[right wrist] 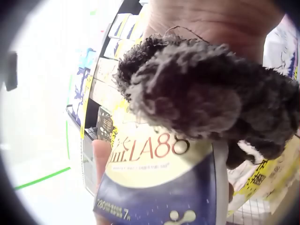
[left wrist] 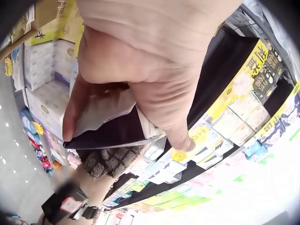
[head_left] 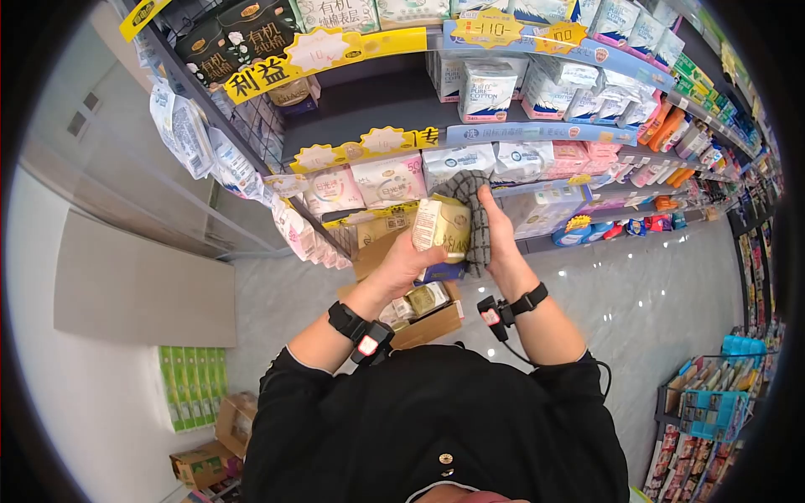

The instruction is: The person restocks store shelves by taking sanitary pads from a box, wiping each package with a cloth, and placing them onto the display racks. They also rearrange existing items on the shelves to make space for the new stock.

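Observation:
In the head view my left hand [head_left: 408, 261] grips a cream-and-gold sanitary pad pack [head_left: 454, 228] with a navy lower part, held up in front of the shelves. "LA88" reads on the face of this pack [right wrist: 161, 176] in the right wrist view. My right hand [head_left: 501, 233] holds a dark grey checked cloth [head_left: 478, 220] up against the pack's right side. Fluffy and bunched, the cloth [right wrist: 187, 93] covers most of the right fingers in the right wrist view. Thumb and fingers of my left hand [left wrist: 140, 65] span the pack in the left wrist view.
Below the hands an open cardboard carton [head_left: 436, 325] on the floor holds several packs [head_left: 426, 298]. Shelves with pad packs [head_left: 488, 90] and yellow price strips [head_left: 360, 151] stand ahead. Bagged packs [head_left: 180, 126] hang at the left shelf end. A blue basket [head_left: 713, 412] is at right.

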The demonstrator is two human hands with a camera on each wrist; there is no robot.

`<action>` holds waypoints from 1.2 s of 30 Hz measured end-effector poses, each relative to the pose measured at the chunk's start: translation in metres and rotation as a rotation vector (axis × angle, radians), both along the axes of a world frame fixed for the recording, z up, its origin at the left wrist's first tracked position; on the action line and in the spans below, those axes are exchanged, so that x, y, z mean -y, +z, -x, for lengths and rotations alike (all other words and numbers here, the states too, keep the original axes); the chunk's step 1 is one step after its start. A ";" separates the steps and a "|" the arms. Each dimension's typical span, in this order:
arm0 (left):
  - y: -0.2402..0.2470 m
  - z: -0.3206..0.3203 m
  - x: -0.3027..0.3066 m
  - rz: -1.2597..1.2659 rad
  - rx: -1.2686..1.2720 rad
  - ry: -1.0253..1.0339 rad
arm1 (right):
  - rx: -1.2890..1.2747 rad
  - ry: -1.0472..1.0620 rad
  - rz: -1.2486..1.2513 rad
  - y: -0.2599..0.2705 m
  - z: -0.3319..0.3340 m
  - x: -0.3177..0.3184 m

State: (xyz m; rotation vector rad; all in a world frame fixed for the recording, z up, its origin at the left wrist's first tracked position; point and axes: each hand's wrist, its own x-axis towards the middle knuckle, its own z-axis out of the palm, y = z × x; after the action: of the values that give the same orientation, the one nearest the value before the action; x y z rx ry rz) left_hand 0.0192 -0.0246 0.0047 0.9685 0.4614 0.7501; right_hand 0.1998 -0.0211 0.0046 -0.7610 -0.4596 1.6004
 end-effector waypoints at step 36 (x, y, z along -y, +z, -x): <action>0.028 0.086 -0.039 -0.363 -0.117 0.361 | 0.043 0.456 -0.103 0.044 0.027 0.016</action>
State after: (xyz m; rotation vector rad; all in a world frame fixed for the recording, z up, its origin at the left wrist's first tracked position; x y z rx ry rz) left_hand -0.0672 0.0148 0.0322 1.2906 0.6257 1.1327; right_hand 0.1725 -0.0375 0.0488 -0.6420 -0.7826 1.9656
